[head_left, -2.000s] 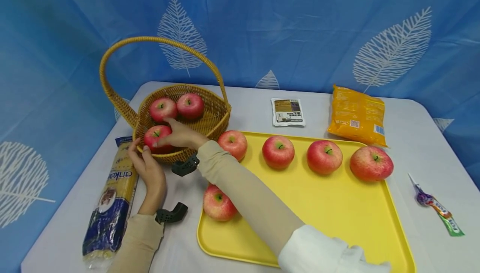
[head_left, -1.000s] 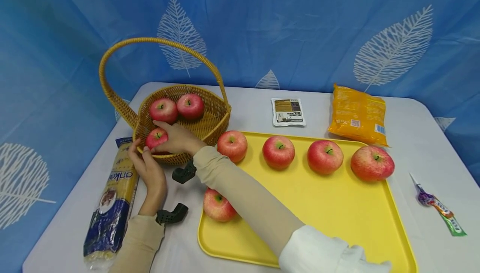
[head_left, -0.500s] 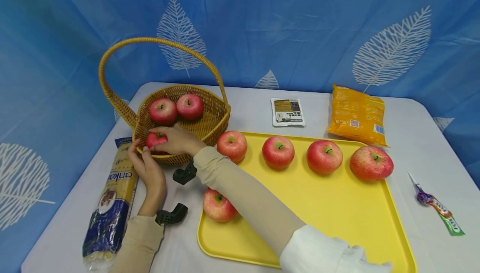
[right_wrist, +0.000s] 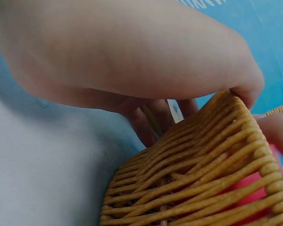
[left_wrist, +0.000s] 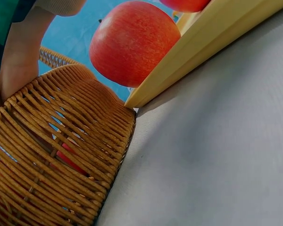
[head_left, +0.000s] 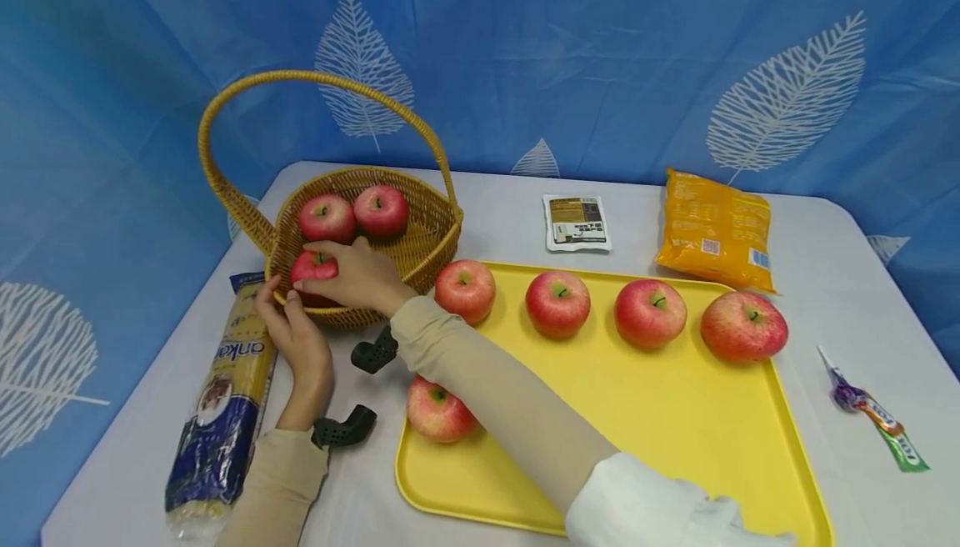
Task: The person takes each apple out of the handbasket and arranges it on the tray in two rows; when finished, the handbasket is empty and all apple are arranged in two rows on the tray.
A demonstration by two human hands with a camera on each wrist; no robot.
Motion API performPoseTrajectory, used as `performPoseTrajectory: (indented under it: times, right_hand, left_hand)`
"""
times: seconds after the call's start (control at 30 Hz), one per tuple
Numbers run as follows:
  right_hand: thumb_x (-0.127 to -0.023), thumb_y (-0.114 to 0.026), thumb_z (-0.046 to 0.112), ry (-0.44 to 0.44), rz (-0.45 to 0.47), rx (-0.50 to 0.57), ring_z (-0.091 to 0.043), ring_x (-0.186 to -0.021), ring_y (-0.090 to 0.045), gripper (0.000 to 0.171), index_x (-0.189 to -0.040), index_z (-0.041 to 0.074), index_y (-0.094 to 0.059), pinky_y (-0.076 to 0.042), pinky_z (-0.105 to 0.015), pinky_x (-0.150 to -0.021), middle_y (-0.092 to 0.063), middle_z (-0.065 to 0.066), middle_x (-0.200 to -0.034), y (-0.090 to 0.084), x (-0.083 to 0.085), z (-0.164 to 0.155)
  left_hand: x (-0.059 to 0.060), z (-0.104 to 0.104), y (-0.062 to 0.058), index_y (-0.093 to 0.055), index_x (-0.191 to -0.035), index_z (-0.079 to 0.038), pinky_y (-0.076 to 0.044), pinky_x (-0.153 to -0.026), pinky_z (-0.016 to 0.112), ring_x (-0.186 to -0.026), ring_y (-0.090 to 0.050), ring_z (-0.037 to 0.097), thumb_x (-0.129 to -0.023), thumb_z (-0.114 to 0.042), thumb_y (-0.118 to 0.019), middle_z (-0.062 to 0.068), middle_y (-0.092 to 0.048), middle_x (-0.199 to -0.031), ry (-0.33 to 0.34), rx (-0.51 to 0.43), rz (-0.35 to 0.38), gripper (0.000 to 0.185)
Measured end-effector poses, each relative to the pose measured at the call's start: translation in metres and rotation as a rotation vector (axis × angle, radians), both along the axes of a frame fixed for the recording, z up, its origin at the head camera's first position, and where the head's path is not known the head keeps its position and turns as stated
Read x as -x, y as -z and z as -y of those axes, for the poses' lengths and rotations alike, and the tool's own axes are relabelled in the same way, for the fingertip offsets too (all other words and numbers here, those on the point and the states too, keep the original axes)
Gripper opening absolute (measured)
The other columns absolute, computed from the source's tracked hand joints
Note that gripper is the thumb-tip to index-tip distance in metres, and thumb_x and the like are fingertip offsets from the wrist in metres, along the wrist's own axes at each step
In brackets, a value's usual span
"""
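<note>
A wicker basket (head_left: 423,238) with a tall arched handle stands at the back left of the table. My right hand (head_left: 363,276) reaches over its near rim and holds a red apple (head_left: 306,267) inside, thumb and fingers on either side of it. Two more apples, one left (head_left: 326,218) and one right (head_left: 381,210), lie farther back in the basket. With its fingertips at the basket's front left rim, my left hand (head_left: 302,345) holds the basket. Through the weave in the left wrist view, a bit of red apple (left_wrist: 70,157) shows.
A yellow tray (head_left: 615,447) bears several apples (head_left: 557,303) along its edges, close to the basket. Left of my left hand lies a long noodle packet (head_left: 225,401). Farther off are a small white sachet (head_left: 576,223), an orange bag (head_left: 714,230) and a wrapped lollipop (head_left: 873,414).
My right hand's fingers have shifted over the near apple in the basket, and the apple's stem has turned slightly back and right. The left hand stays at the rim.
</note>
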State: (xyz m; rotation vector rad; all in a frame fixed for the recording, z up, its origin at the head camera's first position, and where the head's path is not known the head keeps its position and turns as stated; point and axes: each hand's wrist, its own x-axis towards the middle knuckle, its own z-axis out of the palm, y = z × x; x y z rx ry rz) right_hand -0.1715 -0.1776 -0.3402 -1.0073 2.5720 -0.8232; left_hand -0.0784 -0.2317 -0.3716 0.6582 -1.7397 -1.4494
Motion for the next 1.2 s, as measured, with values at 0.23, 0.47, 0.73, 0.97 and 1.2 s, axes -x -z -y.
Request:
performPoseTrajectory:
  times: [0.23, 0.47, 0.73, 0.97, 1.2]
  right_hand:
    - [-0.075, -0.058, 0.060, 0.105, -0.017, 0.133, -0.013, -0.094, -0.051, 0.062, -0.131, 0.038, -0.043, -0.044, -0.023, -0.066, -0.053, -0.005, -0.117, 0.000, 0.001, -0.005]
    - [-0.074, -0.062, 0.057, 0.211, 0.058, 0.318, -0.013, -0.085, -0.052, 0.064, -0.132, 0.038, -0.043, -0.043, -0.021, -0.062, -0.049, -0.008, -0.113, 0.001, 0.002, -0.012]
    - [-0.075, -0.066, 0.049, 0.284, 0.202, 0.521, -0.016, -0.099, -0.054, 0.063, -0.132, 0.033, -0.044, -0.048, -0.023, -0.074, -0.046, -0.006, -0.123, 0.001, -0.002, -0.024]
    - [-0.075, -0.069, 0.041, 0.294, 0.326, 0.665, -0.017, -0.106, -0.051, 0.060, -0.130, 0.030, -0.048, -0.048, -0.024, -0.081, -0.044, -0.005, -0.125, -0.004, -0.007, -0.035]
    - [-0.079, -0.066, 0.033, 0.208, 0.425, 0.791, -0.009, -0.109, -0.052, 0.051, -0.127, 0.030, -0.050, -0.048, -0.021, -0.080, -0.047, 0.008, -0.131, -0.008, -0.008, -0.047]
  left_hand:
    - [0.009, 0.009, 0.015, -0.037, -0.128, -0.003, -0.016, -0.111, 0.023, -0.133, -0.024, 0.014, -0.094, -0.009, -0.033, 0.009, -0.033, -0.139, -0.001, -0.003, -0.017, 0.035]
    - [0.016, 0.014, 0.026, -0.038, -0.127, -0.005, -0.017, -0.110, 0.023, -0.131, -0.027, 0.010, -0.094, -0.012, -0.034, 0.005, -0.035, -0.138, 0.001, 0.030, -0.032, 0.034]
    - [0.011, 0.011, 0.028, -0.039, -0.127, -0.008, -0.018, -0.110, 0.024, -0.132, -0.025, 0.010, -0.095, -0.014, -0.033, 0.004, -0.033, -0.139, 0.000, 0.015, -0.016, 0.033]
    - [0.007, 0.013, 0.029, -0.039, -0.127, -0.010, -0.016, -0.110, 0.025, -0.132, -0.026, 0.012, -0.095, -0.014, -0.033, 0.004, -0.033, -0.140, -0.016, 0.003, 0.002, 0.033]
    - [0.009, 0.019, 0.027, -0.038, -0.127, -0.006, -0.019, -0.108, 0.023, -0.130, -0.028, 0.011, -0.094, -0.011, -0.033, 0.005, -0.034, -0.139, -0.019, -0.005, -0.026, 0.033]
